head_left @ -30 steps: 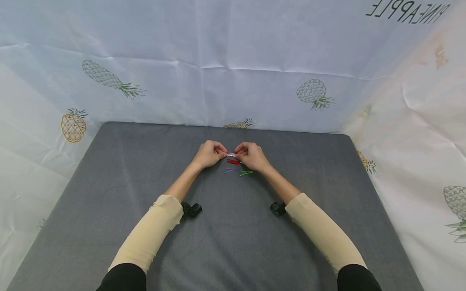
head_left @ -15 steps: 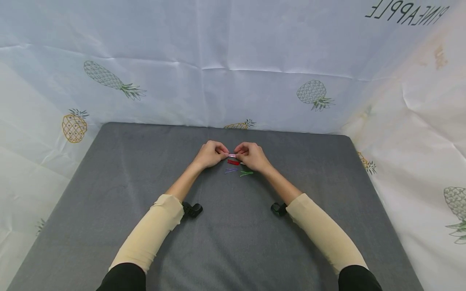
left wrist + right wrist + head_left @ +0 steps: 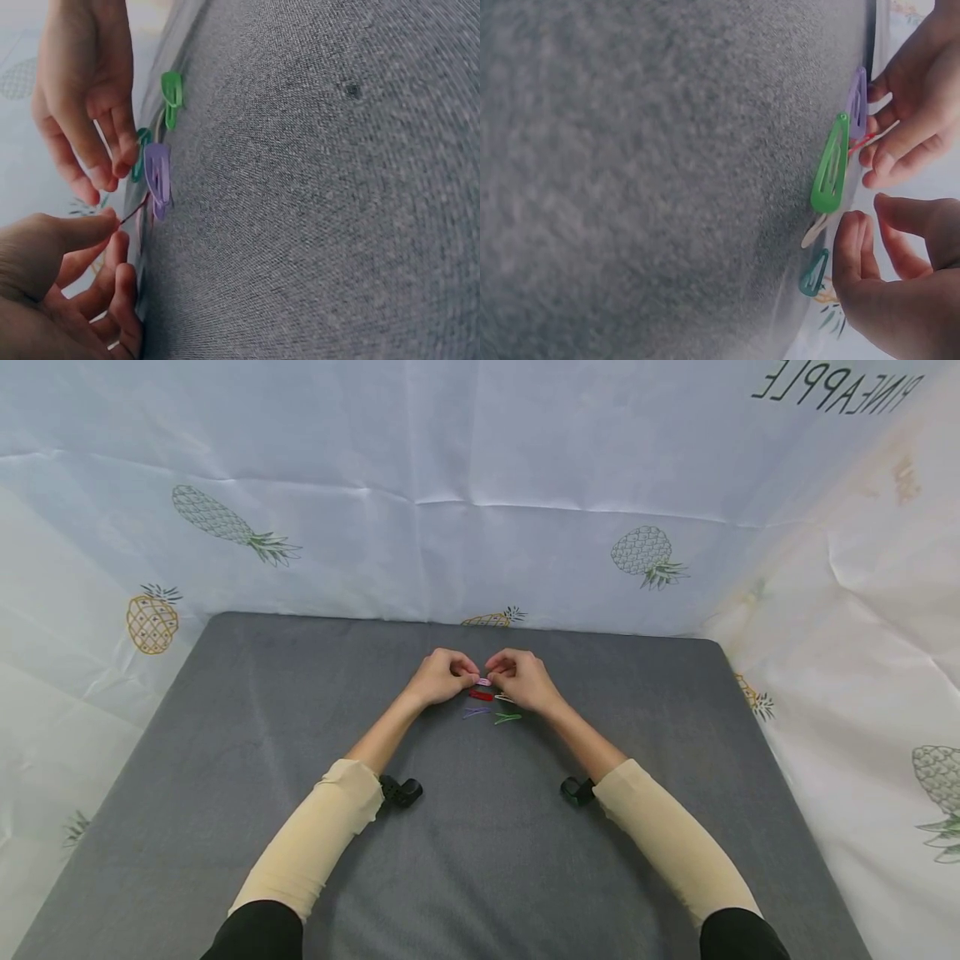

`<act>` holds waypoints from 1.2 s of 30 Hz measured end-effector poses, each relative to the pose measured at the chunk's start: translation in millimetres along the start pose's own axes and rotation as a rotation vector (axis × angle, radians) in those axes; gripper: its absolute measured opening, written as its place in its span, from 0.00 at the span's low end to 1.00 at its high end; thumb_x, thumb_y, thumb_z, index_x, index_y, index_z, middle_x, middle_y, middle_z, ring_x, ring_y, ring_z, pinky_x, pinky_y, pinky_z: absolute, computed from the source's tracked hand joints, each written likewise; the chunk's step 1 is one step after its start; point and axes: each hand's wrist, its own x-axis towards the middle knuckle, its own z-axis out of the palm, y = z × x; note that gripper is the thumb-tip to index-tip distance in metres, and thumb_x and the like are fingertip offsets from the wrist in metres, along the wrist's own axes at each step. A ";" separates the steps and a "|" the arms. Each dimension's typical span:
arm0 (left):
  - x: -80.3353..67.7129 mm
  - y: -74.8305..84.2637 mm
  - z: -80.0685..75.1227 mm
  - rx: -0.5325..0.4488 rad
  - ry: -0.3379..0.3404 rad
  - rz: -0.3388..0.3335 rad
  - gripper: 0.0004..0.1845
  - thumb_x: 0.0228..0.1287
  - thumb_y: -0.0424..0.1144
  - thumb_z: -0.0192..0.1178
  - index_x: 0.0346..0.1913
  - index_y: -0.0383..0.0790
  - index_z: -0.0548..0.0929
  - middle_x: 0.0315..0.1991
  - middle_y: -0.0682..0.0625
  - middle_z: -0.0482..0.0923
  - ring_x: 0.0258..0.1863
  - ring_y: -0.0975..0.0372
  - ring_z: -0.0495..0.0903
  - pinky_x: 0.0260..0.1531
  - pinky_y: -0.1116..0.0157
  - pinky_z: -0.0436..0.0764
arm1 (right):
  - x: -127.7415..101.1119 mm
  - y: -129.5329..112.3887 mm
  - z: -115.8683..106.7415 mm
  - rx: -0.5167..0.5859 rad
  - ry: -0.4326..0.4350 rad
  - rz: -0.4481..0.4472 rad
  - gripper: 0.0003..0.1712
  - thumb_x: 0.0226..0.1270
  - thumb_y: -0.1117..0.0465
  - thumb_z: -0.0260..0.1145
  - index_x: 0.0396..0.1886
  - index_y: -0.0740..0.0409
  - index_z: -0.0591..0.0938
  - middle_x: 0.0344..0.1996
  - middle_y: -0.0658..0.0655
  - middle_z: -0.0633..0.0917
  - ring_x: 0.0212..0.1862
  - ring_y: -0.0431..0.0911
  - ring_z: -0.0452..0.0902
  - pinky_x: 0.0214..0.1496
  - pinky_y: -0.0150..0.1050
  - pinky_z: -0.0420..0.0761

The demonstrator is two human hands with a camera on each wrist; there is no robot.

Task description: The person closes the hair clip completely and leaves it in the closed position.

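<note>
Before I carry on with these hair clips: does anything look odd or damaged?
In the left wrist view, one small dark spot interrupts the otherwise even grey of the tabletop; I can't tell whether it's a stain or a hole. The green clip and purple clip look unbroken.

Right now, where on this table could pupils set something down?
The table is bare between the left sleeve and right sleeve, on the near side of the purple clip and green clip. More is bare outside each sleeve and beyond the left hand and right hand. Around the pink clip and red clip, by the hands, it is crowded.
</note>
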 end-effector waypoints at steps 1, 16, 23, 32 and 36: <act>-0.1 0.6 0.2 0.001 -0.001 -0.001 0.08 0.76 0.37 0.67 0.49 0.37 0.93 0.41 0.42 0.92 0.38 0.58 0.85 0.40 0.66 0.74 | -0.3 -0.1 -0.8 0.000 0.003 0.000 0.12 0.79 0.66 0.68 0.56 0.65 0.87 0.49 0.67 0.91 0.51 0.59 0.91 0.54 0.50 0.89; 2.2 11.6 3.0 0.021 -0.003 -0.018 0.08 0.77 0.39 0.67 0.48 0.40 0.93 0.42 0.44 0.93 0.38 0.58 0.84 0.37 0.65 0.72 | -0.7 3.6 -15.5 -0.001 0.068 0.021 0.12 0.78 0.65 0.69 0.56 0.64 0.88 0.50 0.66 0.91 0.52 0.59 0.91 0.58 0.53 0.88; 6.4 11.3 4.9 0.033 0.004 -0.009 0.07 0.75 0.38 0.68 0.47 0.39 0.93 0.42 0.44 0.92 0.40 0.57 0.85 0.39 0.66 0.73 | -2.4 11.0 -24.0 0.002 0.091 0.037 0.13 0.78 0.66 0.70 0.56 0.66 0.88 0.51 0.67 0.91 0.53 0.60 0.90 0.58 0.55 0.87; 10.4 9.5 7.6 0.033 -0.009 -0.001 0.08 0.76 0.37 0.67 0.48 0.38 0.93 0.40 0.44 0.92 0.35 0.60 0.82 0.37 0.67 0.72 | -4.5 20.4 -32.3 -0.006 0.103 0.043 0.12 0.78 0.65 0.69 0.56 0.65 0.88 0.50 0.68 0.91 0.51 0.60 0.90 0.52 0.50 0.88; 12.4 10.3 8.2 0.035 -0.006 0.006 0.07 0.75 0.36 0.68 0.47 0.38 0.93 0.39 0.44 0.91 0.35 0.60 0.82 0.37 0.67 0.73 | -4.1 24.2 -33.4 -0.012 0.103 0.058 0.12 0.78 0.64 0.69 0.56 0.64 0.88 0.50 0.67 0.91 0.51 0.59 0.90 0.52 0.47 0.88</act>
